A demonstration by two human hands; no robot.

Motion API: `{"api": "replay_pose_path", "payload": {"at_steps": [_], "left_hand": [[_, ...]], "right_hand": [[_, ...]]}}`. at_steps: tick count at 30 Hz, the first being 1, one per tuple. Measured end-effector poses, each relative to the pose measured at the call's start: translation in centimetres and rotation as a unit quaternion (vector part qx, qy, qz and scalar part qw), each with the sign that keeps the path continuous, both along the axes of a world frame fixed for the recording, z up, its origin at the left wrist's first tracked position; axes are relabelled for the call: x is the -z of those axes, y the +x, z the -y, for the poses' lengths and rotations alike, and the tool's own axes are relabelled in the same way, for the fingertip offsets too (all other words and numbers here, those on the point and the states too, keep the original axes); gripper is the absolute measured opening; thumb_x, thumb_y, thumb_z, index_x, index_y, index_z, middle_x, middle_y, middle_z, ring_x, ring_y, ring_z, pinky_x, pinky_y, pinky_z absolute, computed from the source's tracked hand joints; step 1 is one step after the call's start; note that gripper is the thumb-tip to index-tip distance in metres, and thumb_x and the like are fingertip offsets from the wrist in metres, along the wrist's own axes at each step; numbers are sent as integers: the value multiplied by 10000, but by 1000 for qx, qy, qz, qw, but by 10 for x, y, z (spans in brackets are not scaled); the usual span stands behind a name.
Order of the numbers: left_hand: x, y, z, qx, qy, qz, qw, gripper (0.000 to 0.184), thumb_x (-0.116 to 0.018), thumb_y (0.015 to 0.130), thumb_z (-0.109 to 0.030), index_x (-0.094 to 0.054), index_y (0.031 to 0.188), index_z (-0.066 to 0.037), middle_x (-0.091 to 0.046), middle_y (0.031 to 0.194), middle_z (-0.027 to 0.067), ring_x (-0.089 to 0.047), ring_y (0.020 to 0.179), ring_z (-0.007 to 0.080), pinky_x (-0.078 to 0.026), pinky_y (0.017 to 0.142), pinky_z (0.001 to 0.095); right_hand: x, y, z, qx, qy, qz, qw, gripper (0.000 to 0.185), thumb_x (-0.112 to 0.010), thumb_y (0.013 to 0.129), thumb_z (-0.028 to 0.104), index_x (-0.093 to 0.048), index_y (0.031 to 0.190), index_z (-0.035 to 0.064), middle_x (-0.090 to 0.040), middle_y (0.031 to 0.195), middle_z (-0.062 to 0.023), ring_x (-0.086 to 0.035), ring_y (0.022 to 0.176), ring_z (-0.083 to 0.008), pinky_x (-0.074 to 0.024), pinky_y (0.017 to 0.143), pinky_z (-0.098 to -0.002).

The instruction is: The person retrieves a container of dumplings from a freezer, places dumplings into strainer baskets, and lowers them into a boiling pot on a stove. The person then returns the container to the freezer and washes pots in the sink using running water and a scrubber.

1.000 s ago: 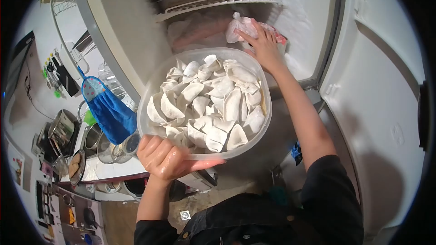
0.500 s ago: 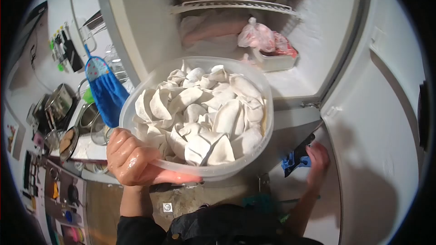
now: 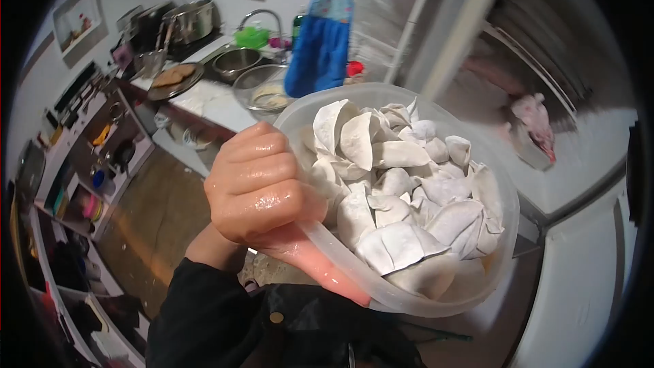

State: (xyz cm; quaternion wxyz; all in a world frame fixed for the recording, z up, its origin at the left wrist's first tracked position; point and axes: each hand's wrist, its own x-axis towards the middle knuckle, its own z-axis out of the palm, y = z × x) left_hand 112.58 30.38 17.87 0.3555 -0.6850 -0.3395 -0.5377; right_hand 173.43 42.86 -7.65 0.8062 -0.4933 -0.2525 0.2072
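Observation:
My left hand [image 3: 255, 184], wet and shiny, is closed around the left rim of a translucent plastic container [image 3: 436, 305]. Its thumb stretches along the near side of the wall. White folded dumplings [image 3: 402, 194] are heaped inside, almost up to the rim. The container is held up in front of my body, a little tilted. My right hand is out of sight.
At the right stands an open refrigerator [image 3: 572, 194] with a wire shelf and bagged meat [image 3: 533, 116] in a metal tray [image 3: 530, 150]. A blue hand towel [image 3: 317, 58] hangs near the sink. Bowls and pots [image 3: 191, 20] line the counter; open shelves [image 3: 102, 157] stand left.
The view has swung left toward the counter, so the refrigerator sits farther right. The container looks larger, still in my left hand. My right hand has gone out of view.

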Motion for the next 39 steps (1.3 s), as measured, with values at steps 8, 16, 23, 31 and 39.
{"api": "replay_pose_path", "payload": {"at_steps": [8, 16, 23, 31, 39], "left_hand": [[8, -125, 161, -100, -90, -11, 991, 516, -759, 429, -505, -472, 544, -93, -314, 525, -17, -339, 449, 154, -254, 450, 265], [22, -246, 273, -232, -150, -30, 961, 572, -762, 430, -575, -493, 564, -89, -349, 508, -18, -363, 450, 150, -269, 467, 268], [77, -355, 278, -285, -142, -14, 948, 531, -793, 484, -542, -480, 561, -121, -354, 506, -35, -368, 442, 127, -266, 450, 248], [152, -510, 198, -234, -156, -46, 958, 397, -752, 588, -457, -501, 583, -150, -380, 543, -53, -423, 479, 98, -278, 441, 241], [204, -626, 109, -111, -173, 11, 979, 370, -733, 645, -450, -494, 677, -169, -454, 672, -58, -485, 614, 99, -354, 531, 244]], "right_hand": [[-8, -117, 74, 19, 67, 112, 991, 551, -441, 922, 318, -384, 1305, -73, -460, 1267, -257, -457, 1173, -352, -347, 1042, -468], [-73, -573, 132, -684, -41, -137, 716, 556, -367, 956, 340, -315, 1388, -6, -320, 1405, -222, -362, 1264, -344, -284, 1074, -428], [-120, -805, 174, -851, -116, -157, 488, 616, -392, 947, 321, -252, 1380, -93, -349, 1399, -212, -347, 1301, -277, -260, 1088, -360], [-42, -970, 95, -819, -142, -133, 540, 526, -423, 748, -5, -416, 1266, -100, -508, 1254, -198, -498, 1167, -273, -368, 1024, -352], [-31, -1060, 29, -784, -126, -85, 601, 582, -508, 728, 16, -400, 1296, -50, -507, 1270, -169, -511, 1162, -274, -393, 1020, -363]]}}
